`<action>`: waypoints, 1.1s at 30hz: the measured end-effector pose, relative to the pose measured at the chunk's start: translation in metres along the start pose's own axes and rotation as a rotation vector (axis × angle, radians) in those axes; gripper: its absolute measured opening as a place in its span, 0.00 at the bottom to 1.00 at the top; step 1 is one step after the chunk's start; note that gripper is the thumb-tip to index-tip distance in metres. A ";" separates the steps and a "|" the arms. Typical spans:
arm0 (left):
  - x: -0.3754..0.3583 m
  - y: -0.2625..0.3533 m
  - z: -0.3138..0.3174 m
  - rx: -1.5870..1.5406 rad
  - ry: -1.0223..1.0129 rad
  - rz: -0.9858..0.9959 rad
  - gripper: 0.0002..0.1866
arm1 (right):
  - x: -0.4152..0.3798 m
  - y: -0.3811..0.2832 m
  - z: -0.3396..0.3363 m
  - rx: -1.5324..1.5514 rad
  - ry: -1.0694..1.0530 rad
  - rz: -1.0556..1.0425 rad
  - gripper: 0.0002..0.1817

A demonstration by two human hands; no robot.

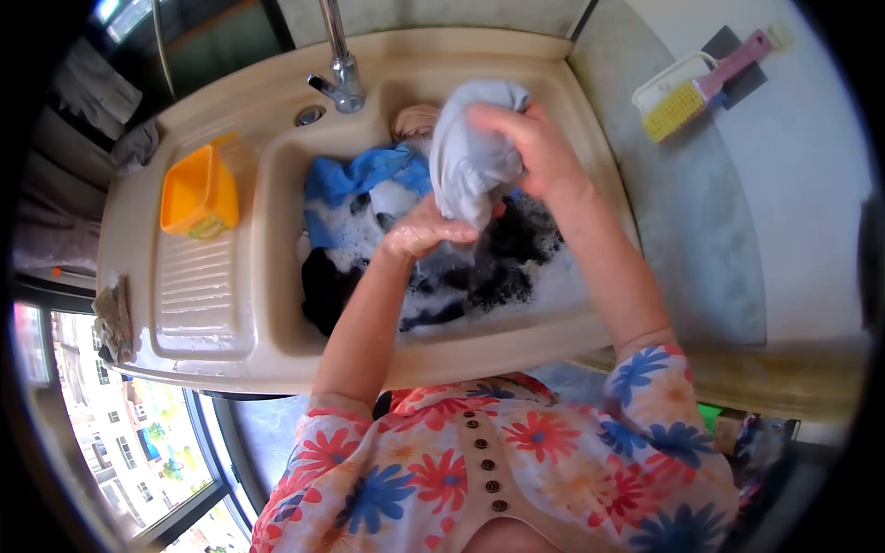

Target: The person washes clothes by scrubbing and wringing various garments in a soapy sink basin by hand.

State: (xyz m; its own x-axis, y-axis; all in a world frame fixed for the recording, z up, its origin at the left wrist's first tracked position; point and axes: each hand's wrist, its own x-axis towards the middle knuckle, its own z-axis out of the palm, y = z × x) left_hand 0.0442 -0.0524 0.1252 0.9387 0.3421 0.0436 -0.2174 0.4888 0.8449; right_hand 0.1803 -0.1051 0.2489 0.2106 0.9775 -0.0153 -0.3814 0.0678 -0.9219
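A bunched light grey cloth [461, 152], probably a garment, is held up over the basin of the beige sink [281, 300]. My right hand [539, 147] grips its upper right side, fingers curled over the fabric. At its lower end, my left hand [429, 230] is closed on the cloth from below, with suds on the skin. Beneath both hands, soapy water covers part of a black cloth [324, 288] and a blue cloth [369, 173]. Behind the grey cloth, a tan cloth [415, 122] lies against the back of the basin.
A chrome faucet [346, 83] rises behind the basin. On the left, an orange plastic container [195, 198] stands on the ribbed drainboard [203, 309]. A crumpled rag [112, 318] hangs over the left edge. A yellow-bristled brush [687, 103] hangs on the right wall.
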 end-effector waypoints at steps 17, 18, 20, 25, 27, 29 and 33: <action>0.011 -0.017 -0.003 0.907 0.492 0.143 0.28 | -0.035 0.123 -0.046 -0.843 -0.040 -0.206 0.40; 0.013 -0.018 -0.008 0.682 0.489 0.125 0.30 | -0.033 0.125 -0.042 -0.787 0.011 -0.195 0.39; 0.010 -0.016 -0.007 0.324 0.450 0.064 0.34 | -0.026 0.134 -0.044 -0.595 0.072 -0.201 0.36; 0.007 -0.021 0.004 0.048 0.281 -0.037 0.41 | -0.006 0.119 -0.041 0.008 0.280 -0.024 0.23; 0.006 -0.023 0.008 -0.047 0.301 -0.132 0.37 | 0.005 0.117 -0.038 -0.039 0.402 -0.044 0.18; 0.008 -0.024 0.009 -0.073 0.312 -0.202 0.35 | 0.017 0.122 -0.042 -0.099 0.490 -0.024 0.16; 0.010 -0.031 0.008 -0.181 0.375 -0.226 0.30 | 0.036 0.147 -0.062 -0.383 0.451 -0.012 0.17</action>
State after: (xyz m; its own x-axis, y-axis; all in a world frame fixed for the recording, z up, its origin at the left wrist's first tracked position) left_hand 0.0627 -0.0706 0.1034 0.8136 0.4609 -0.3543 -0.0932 0.7049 0.7031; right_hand 0.1871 -0.0725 0.0886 0.6070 0.7897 -0.0893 -0.0417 -0.0806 -0.9959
